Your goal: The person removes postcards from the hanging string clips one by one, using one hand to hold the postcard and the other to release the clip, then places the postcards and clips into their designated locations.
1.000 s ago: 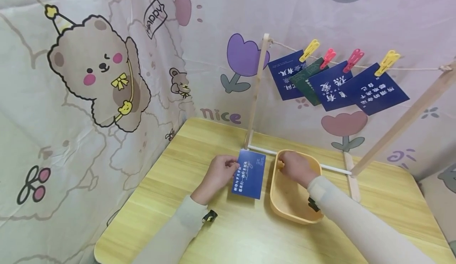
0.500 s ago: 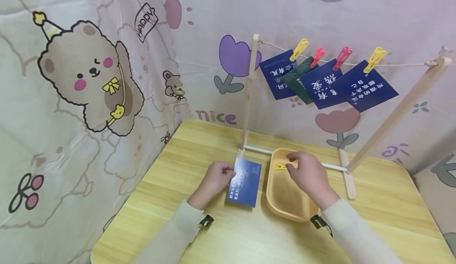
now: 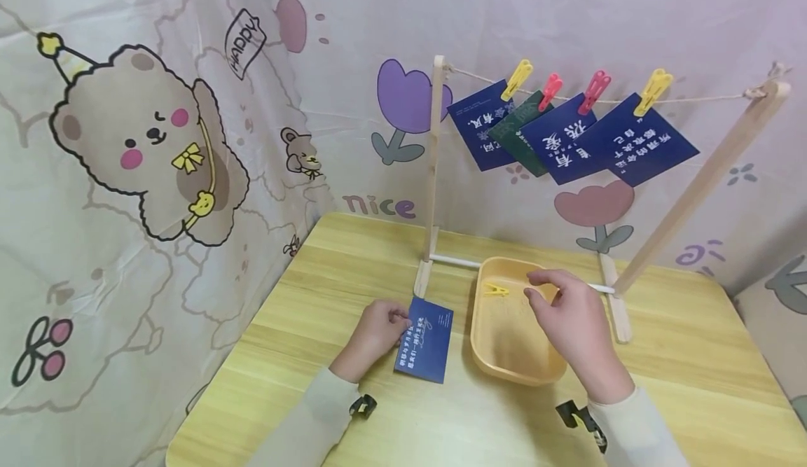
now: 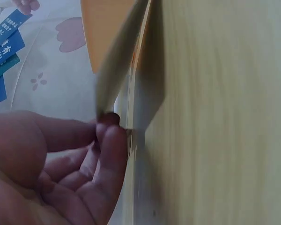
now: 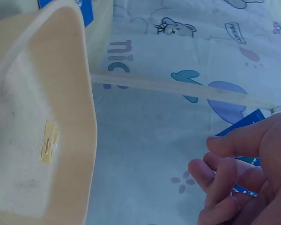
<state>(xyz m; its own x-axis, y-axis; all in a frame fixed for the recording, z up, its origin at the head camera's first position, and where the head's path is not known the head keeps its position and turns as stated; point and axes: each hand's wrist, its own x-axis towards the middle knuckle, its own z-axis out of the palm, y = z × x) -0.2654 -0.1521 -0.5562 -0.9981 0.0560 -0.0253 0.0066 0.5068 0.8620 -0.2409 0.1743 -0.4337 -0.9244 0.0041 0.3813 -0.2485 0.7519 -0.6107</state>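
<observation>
My left hand (image 3: 377,334) pinches the left edge of a blue card (image 3: 429,344) printed with white writing, low over the table. In the left wrist view the card (image 4: 119,61) is seen nearly edge-on between thumb and fingers. An orange-yellow plastic basket (image 3: 513,344) stands to the right of the card. One yellow clothespin (image 3: 497,290) lies inside it near the far left corner. Over the basket's right side hovers my right hand (image 3: 576,327), thumb and fingers apart with nothing between them. The right wrist view shows the clothespin (image 5: 49,140) apart from that hand.
Behind the basket stands a wooden frame (image 3: 433,159) with a string (image 3: 700,99) across its top. Blue and green cards (image 3: 567,148) hang there from yellow and pink clothespins (image 3: 595,92). A printed cloth (image 3: 353,103) backs the wooden table (image 3: 296,292).
My right hand has risen out of the basket and shifted right, leaving the yellow clothespin inside. My left hand, still pinching the card, sits slightly lower in the view.
</observation>
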